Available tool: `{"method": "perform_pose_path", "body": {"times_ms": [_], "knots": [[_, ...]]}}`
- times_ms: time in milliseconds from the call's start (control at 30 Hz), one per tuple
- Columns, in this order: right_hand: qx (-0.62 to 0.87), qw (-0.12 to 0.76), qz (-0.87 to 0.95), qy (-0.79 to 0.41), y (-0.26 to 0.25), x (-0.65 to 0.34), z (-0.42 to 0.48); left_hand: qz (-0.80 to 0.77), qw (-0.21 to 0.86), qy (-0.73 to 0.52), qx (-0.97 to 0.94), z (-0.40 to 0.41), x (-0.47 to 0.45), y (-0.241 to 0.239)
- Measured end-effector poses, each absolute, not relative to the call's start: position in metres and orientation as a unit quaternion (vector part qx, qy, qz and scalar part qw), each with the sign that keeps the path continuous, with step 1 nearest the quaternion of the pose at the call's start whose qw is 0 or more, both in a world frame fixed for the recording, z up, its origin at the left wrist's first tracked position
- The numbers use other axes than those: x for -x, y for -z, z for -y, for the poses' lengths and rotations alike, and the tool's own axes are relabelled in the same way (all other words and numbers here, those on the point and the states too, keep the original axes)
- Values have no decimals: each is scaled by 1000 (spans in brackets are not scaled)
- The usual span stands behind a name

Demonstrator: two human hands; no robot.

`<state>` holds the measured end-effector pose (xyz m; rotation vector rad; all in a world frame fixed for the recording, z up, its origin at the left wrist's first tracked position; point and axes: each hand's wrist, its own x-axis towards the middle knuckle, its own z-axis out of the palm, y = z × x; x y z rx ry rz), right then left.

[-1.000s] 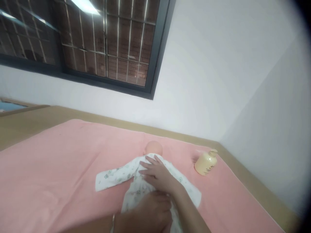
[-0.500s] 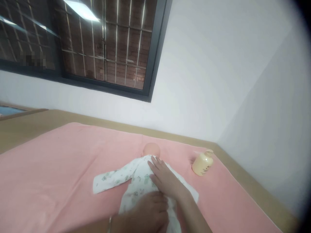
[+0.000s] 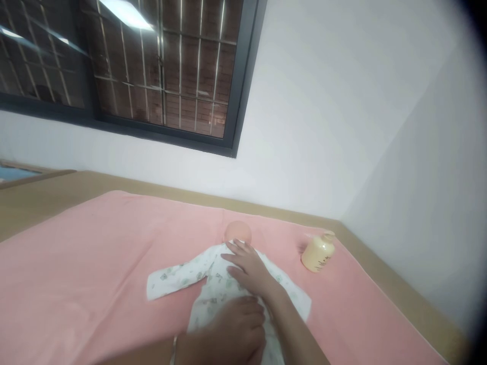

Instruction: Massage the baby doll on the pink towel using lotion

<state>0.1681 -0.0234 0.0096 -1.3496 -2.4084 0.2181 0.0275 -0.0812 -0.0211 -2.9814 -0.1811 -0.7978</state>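
Note:
A baby doll [image 3: 238,233] lies on a pink cloth [image 3: 95,263], dressed in a white printed garment [image 3: 178,274] with its sleeves spread out. My right hand [image 3: 249,271] rests flat on the doll's chest, fingers stretched towards the head. Nearer the bottom edge, my left hand [image 3: 232,332] lies palm down on the garment's lower part, its fingers together. A thin bangle [image 3: 173,350] circles the left wrist.
A yellow pump bottle [image 3: 318,252] lies tilted on the pink cloth to the right of the doll. The cloth covers a tan surface [image 3: 45,190] that meets white walls at the back and right. A barred window [image 3: 152,66] is above.
My right hand has shifted slightly across the doll's chest, and the view has drifted a little. The left hand stays on the garment.

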Motion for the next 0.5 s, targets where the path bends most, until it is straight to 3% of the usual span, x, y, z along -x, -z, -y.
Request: {"method": "perform_pose_path", "body": {"times_ms": [200, 500], "knots": [[501, 208, 838, -62, -4, -176, 22, 55, 2, 275, 960, 85, -26, 12], [597, 73, 781, -169, -34, -190, 46, 146, -72, 277, 947, 82, -17, 14]]}}
